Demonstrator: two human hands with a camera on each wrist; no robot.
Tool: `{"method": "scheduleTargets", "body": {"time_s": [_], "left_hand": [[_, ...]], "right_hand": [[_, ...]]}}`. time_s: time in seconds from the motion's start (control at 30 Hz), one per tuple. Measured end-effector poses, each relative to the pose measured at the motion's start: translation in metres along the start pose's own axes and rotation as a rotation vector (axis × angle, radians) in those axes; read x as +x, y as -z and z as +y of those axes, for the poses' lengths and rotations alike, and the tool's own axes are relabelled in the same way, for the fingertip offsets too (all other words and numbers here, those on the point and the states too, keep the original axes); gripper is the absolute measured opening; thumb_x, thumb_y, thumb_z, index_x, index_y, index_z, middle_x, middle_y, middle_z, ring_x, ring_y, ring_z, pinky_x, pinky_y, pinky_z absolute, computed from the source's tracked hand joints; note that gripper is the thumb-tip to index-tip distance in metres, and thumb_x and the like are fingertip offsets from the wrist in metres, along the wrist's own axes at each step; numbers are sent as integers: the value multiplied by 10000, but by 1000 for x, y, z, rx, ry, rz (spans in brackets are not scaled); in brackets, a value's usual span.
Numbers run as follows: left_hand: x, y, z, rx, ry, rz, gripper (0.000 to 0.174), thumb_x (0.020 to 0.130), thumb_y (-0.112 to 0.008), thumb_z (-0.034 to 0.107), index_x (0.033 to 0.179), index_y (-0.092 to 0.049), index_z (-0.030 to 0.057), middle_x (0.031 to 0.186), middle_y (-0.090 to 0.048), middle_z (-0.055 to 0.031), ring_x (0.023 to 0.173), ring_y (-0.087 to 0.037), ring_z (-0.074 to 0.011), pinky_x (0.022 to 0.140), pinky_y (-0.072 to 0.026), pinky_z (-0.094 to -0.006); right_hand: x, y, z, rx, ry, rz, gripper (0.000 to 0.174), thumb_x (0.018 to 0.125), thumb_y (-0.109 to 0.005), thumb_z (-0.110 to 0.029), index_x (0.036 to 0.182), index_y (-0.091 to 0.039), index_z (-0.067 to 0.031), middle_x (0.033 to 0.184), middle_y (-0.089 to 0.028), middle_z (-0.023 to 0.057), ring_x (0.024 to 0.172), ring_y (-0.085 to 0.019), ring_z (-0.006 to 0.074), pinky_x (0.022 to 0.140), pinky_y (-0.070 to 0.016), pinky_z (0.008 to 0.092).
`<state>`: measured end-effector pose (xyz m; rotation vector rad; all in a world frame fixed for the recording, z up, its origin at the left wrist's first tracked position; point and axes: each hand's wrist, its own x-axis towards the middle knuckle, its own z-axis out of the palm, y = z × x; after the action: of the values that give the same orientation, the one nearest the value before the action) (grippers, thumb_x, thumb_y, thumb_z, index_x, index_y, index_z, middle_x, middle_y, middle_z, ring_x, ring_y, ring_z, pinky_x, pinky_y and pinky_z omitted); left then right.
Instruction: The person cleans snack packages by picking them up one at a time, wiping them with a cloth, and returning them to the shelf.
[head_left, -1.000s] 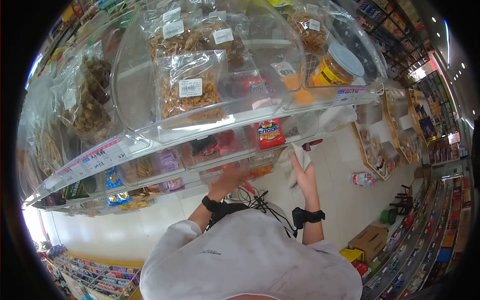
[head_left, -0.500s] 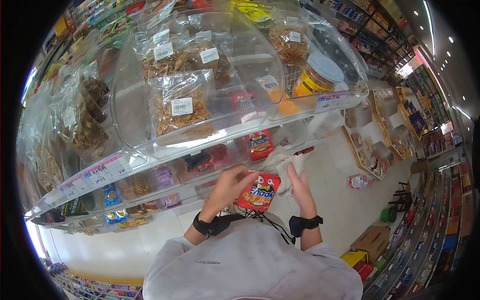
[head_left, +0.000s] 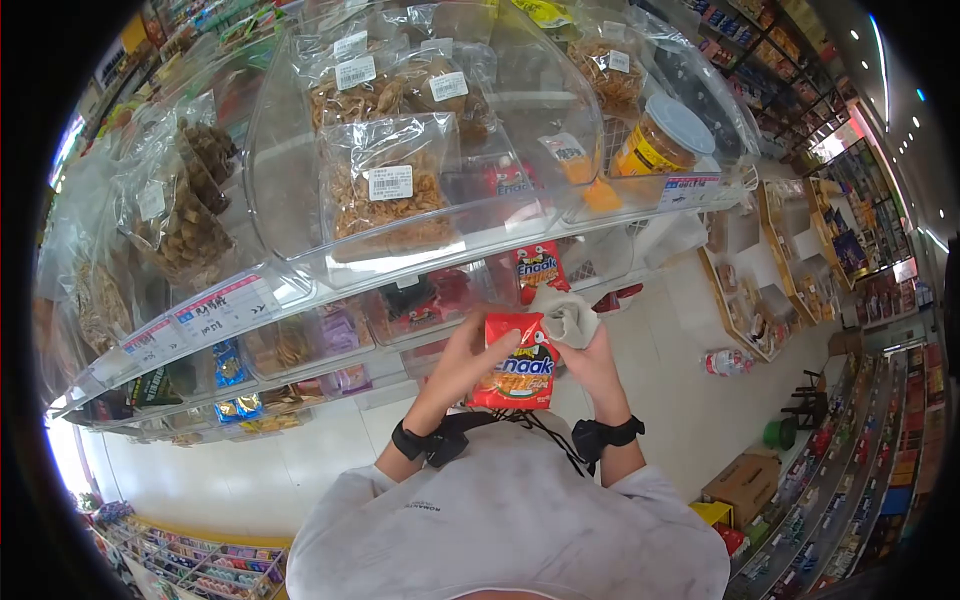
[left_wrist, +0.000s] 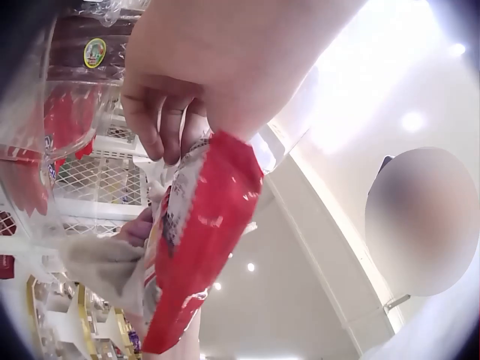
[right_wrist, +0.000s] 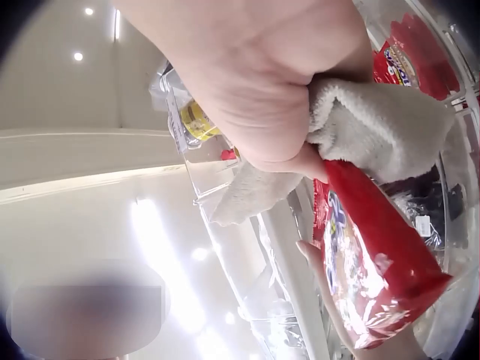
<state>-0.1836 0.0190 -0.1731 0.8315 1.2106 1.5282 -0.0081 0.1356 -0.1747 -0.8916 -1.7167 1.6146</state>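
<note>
A red Enaak snack packet (head_left: 520,372) is held upright in front of the chest. The left hand (head_left: 462,368) grips its left side, thumb across the front; in the left wrist view the packet (left_wrist: 210,225) hangs by the left hand (left_wrist: 187,90), several fingers curled behind it. The right hand (head_left: 595,368) holds a pale grey cloth (head_left: 570,318) at the packet's upper right corner. In the right wrist view the cloth (right_wrist: 375,127) is bunched in the right hand (right_wrist: 277,90), with the thumb at the edge of the red packet (right_wrist: 375,262).
Clear bins with a price-tag rail (head_left: 230,300) span the front, holding bagged dried food (head_left: 390,205) and a blue-lidded jar (head_left: 665,140). Another Enaak packet (head_left: 537,262) lies in the lower tier. A cardboard box (head_left: 742,485) and wooden display bins (head_left: 735,300) stand to the right.
The left hand came up with a red packet from below the bins. The packet is now more upright and nearer the right hand, whose cloth has moved left onto its top corner.
</note>
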Motion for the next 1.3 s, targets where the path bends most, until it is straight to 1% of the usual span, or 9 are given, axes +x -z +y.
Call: {"method": "scheduleTargets", "body": {"time_s": [0.1, 0.33, 0.47, 0.57, 0.93, 1.1, 1.17, 1.23, 1.3], "left_hand": [[-5, 1, 14, -85, 120, -146, 368, 1021, -613, 239, 1301, -564, 6, 1151, -648, -45, 1032, -606, -87, 887, -510, -268], [9, -6, -1, -336, 74, 97, 417, 1059, -523, 322, 1322, -540, -1, 1204, -635, -61, 1075, -601, -102, 895, -507, -258], [12, -6, 6, -189, 192, 143, 539, 1072, -421, 463, 1281, -563, -13, 1156, -634, -82, 1034, -578, -99, 882, -481, -253], [15, -10, 1, -83, 130, 169, 631, 1068, -354, 539, 1244, -579, -24, 1065, -646, -83, 974, -569, -113, 870, -465, -274], [17, -8, -10, -792, 120, 236, 510, 1080, -393, 391, 1438, -427, 30, 1393, -548, -105, 1244, -561, -215, 1083, -427, -353], [23, -5, -11, -746, 55, 117, 502, 1075, -407, 419, 1411, -469, 51, 1336, -600, -108, 1221, -595, -229, 1042, -489, -399], [17, -25, 2, -687, 86, 125, 502, 1073, -413, 431, 1346, -512, 21, 1261, -634, -114, 1120, -646, -215, 962, -537, -376], [12, -36, 13, -658, 134, 116, 522, 1078, -395, 441, 1310, -527, -8, 1238, -651, -128, 1076, -677, -194, 915, -571, -354], [11, -46, 17, -596, 82, 186, 527, 1081, -383, 443, 1307, -524, -11, 1220, -657, -123, 1051, -685, -185, 895, -578, -344]], "right_hand": [[0, -11, -15, 90, 30, 67, 379, 888, -712, -47, 1231, -572, 36, 1157, -663, 96, 1052, -630, 148, 904, -505, 304], [7, -38, -5, -134, 368, 429, 454, 883, -632, -38, 1309, -503, 52, 1294, -538, 197, 1153, -563, 272, 969, -455, 397], [-1, -70, -42, -787, 652, -22, 497, 982, -482, -154, 1431, -424, 53, 1486, -446, 229, 1427, -365, 386, 1174, -264, 495], [7, -67, -29, -673, 595, -98, 510, 991, -443, -205, 1445, -438, 28, 1546, -381, 222, 1480, -246, 427, 1200, -192, 521], [13, -71, -38, -798, 653, -222, 538, 954, -522, -207, 1461, -455, -39, 1567, -371, 163, 1481, -266, 373, 1198, -219, 531], [10, -46, -20, -848, 619, -158, 586, 938, -572, -146, 1485, -412, -10, 1553, -387, 178, 1470, -287, 384, 1205, -222, 513], [25, -28, -11, -530, 502, 115, 500, 1024, -497, -232, 1469, -434, -12, 1518, -439, 179, 1433, -377, 336, 1193, -270, 446], [37, 17, 32, 101, -192, 25, 492, 1080, -411, -351, 1447, -454, -27, 1453, -508, 150, 1350, -482, 256, 1149, -346, 379], [29, 25, 18, 491, -144, 68, 515, 1083, -389, -409, 1435, -459, -40, 1407, -542, 116, 1291, -523, 205, 1108, -393, 361]]}}
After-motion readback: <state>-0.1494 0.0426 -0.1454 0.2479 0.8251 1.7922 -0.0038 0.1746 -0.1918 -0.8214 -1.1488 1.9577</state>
